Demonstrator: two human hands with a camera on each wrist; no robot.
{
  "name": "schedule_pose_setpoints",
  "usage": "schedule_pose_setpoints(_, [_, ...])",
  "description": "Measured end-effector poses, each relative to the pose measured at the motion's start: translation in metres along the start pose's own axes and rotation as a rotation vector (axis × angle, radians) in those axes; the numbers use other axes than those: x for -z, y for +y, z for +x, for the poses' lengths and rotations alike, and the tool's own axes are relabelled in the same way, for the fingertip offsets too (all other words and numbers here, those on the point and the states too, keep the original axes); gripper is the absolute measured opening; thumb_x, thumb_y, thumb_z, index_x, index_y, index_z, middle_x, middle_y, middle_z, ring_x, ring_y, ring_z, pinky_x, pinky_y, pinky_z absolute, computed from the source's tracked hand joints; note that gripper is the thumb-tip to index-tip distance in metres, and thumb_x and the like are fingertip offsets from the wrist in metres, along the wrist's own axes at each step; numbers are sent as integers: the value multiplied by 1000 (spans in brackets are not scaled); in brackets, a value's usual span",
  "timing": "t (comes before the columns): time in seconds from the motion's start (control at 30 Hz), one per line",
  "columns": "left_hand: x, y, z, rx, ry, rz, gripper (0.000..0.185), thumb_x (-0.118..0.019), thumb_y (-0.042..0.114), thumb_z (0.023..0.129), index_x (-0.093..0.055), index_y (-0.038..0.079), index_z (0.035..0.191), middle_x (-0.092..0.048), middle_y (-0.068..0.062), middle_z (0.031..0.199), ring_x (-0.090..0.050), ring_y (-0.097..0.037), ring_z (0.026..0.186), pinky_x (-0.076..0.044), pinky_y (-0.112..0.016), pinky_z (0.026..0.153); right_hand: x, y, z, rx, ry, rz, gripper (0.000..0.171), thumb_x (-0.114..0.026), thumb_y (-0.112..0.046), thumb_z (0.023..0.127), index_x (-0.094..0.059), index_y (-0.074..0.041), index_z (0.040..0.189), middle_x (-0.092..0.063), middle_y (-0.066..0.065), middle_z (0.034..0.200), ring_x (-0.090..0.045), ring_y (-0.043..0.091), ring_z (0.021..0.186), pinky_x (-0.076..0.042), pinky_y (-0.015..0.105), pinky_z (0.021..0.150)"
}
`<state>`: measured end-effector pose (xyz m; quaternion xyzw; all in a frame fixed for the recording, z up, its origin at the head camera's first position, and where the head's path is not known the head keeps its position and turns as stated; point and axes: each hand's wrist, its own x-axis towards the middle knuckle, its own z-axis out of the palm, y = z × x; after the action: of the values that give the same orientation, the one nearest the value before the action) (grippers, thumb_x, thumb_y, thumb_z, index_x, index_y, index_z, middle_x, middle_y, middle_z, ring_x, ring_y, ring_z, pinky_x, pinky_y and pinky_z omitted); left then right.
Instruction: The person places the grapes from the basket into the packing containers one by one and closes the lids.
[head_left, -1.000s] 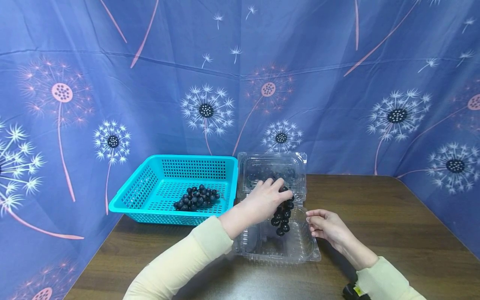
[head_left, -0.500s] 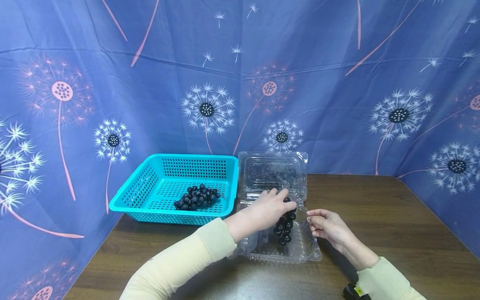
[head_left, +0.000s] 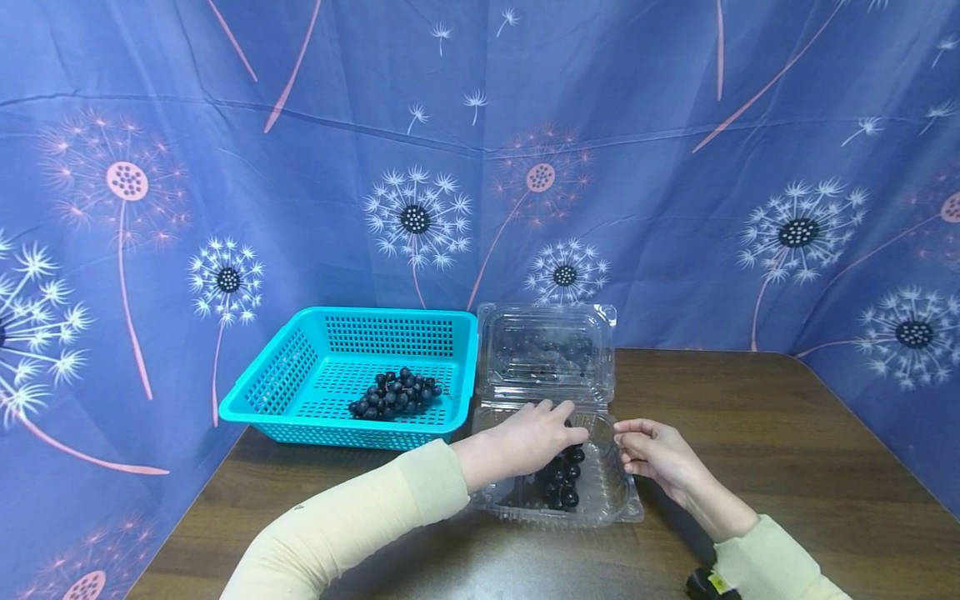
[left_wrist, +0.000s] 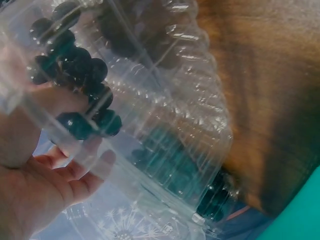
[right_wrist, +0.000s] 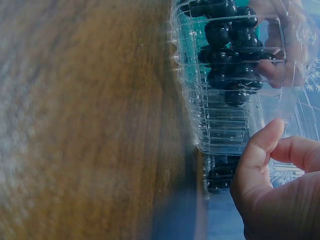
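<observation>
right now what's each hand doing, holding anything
Left hand: holds a bunch of dark grapes down in the clear clamshell box.
Right hand: fingers loosely curled by the box's rim, holding nothing.

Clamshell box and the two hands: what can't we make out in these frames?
- Head view: the left hand covers the top of the grape bunch in the clear clamshell box; its grip is hidden.
- Left wrist view: ribbed plastic blurs the fingers and grapes.
- Right hand: contact with the box rim is too fine to tell.
- Black item at the bottom: cut off by the edge.
</observation>
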<state>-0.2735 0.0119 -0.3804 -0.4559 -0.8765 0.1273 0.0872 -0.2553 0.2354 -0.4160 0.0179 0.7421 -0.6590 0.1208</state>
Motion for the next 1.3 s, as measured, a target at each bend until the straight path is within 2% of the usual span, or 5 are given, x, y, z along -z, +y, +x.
schedule_pose_setpoints(0.23, [-4, 1, -3, 8, -30, -14, 46, -66, 16, 88, -51, 33, 128, -51, -1, 121, -59, -16, 96, -55, -33, 77, -1, 0, 0, -6, 8, 3, 35, -49, -7, 93, -42, 12, 121, -54, 0, 82, -53, 8, 66, -52, 22, 60])
schedule_pose_setpoints(0.63, [-2, -3, -6, 5, -43, -46, 49, -69, 16, 85, -50, 32, 128, -52, -1, 122, -58, -15, 98, -54, -30, 76, 0, 0, 0, -3, 8, 7, 36, -50, -7, 93, -42, 12, 122, -54, 0, 82, -54, 8, 67, -52, 23, 60])
schedule_pose_setpoints(0.87, [7, -8, -12, 16, -70, -61, 47, -65, 17, 88, -49, 34, 129, -51, 0, 127, -56, -17, 108, -53, -36, 83, -1, 0, 0, 4, 11, 11, 34, -50, -7, 92, -43, 12, 120, -54, 0, 81, -54, 8, 66, -52, 23, 59])
schedule_pose_setpoints(1.1, [21, -16, -22, 21, -60, -69, 49, -66, 13, 86, -49, 33, 127, -51, 0, 123, -53, -18, 108, -50, -42, 89, 0, 1, 0, -1, 13, 12, 35, -50, -7, 93, -42, 13, 121, -54, -1, 82, -54, 8, 66, -52, 23, 59])
schedule_pose_setpoints(1.3, [33, -22, -34, 7, -26, -43, 48, -67, 16, 85, -50, 32, 128, -51, 0, 123, -52, -18, 108, -51, -41, 84, 0, 1, 0, -11, 19, 10, 39, -52, -8, 93, -41, 13, 123, -54, 0, 80, -53, 8, 66, -52, 23, 58])
